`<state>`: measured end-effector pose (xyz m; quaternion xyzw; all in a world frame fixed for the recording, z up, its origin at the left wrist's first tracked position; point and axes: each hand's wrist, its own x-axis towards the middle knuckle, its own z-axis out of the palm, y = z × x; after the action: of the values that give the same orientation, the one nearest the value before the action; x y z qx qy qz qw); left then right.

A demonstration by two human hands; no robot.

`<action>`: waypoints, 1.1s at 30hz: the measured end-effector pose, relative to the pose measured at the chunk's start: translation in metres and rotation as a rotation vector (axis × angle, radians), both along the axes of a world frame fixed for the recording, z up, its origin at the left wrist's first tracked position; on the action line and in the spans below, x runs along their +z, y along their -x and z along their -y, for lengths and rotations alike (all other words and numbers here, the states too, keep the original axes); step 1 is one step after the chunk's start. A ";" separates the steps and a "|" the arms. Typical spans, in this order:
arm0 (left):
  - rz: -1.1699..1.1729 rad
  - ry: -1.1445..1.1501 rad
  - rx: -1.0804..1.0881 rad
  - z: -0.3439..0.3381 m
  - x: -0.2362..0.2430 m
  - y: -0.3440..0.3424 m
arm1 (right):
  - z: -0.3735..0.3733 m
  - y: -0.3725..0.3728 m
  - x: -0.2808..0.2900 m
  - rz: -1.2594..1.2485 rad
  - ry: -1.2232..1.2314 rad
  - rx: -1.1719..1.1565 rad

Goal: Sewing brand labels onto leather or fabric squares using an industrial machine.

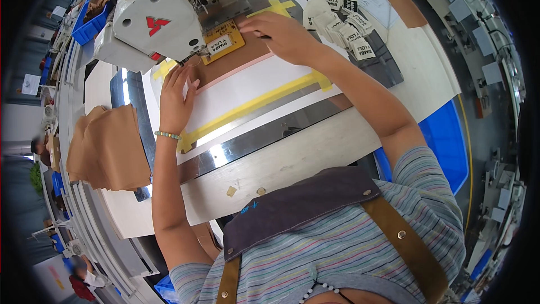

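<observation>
A brown flat panel (230, 72) lies on a white sheet (247, 93) under the sewing machine head (160, 14). On the panel rests a yellow template (241, 40), with a white printed label (220, 45) framed inside it. My left hand (179, 93) lies with outstretched fingers on the panel's left end, close to the needle area. My right hand (284, 36) rests at the template's right side, its index finger reaching forward and its other fingers bent. Neither hand holds anything that I can see. The needle and presser foot are partly hidden by the machine head.
Brown cut panels (109, 149) are stacked at the left. Several loose labels (343, 25) are heaped at the back right, near another brown piece (400, 4). Yellow tape (253, 108) borders the white sheet. Blue bins stand right (447, 146) and far left (90, 19).
</observation>
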<state>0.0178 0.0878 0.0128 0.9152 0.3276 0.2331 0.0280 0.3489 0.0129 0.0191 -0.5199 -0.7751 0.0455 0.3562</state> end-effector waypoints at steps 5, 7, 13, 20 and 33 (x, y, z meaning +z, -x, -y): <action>0.020 0.028 -0.077 0.002 0.000 -0.023 | 0.001 -0.028 -0.012 -0.193 -0.127 -0.115; 0.010 0.014 -0.077 0.004 -0.005 -0.025 | -0.005 -0.030 -0.017 -0.231 -0.119 -0.113; -0.029 0.006 -0.063 0.004 -0.010 -0.025 | -0.004 -0.030 -0.020 -0.292 -0.098 -0.114; -0.110 0.005 -0.123 0.005 -0.009 -0.021 | -0.002 -0.026 -0.017 -0.326 -0.077 -0.056; 0.011 0.207 -0.189 -0.021 -0.005 -0.014 | -0.003 -0.023 -0.019 -0.274 -0.037 -0.043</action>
<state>0.0322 0.1083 0.0076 0.9329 0.2621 0.1994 0.1460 0.3722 0.0158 0.0005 -0.5186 -0.7086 0.0941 0.4692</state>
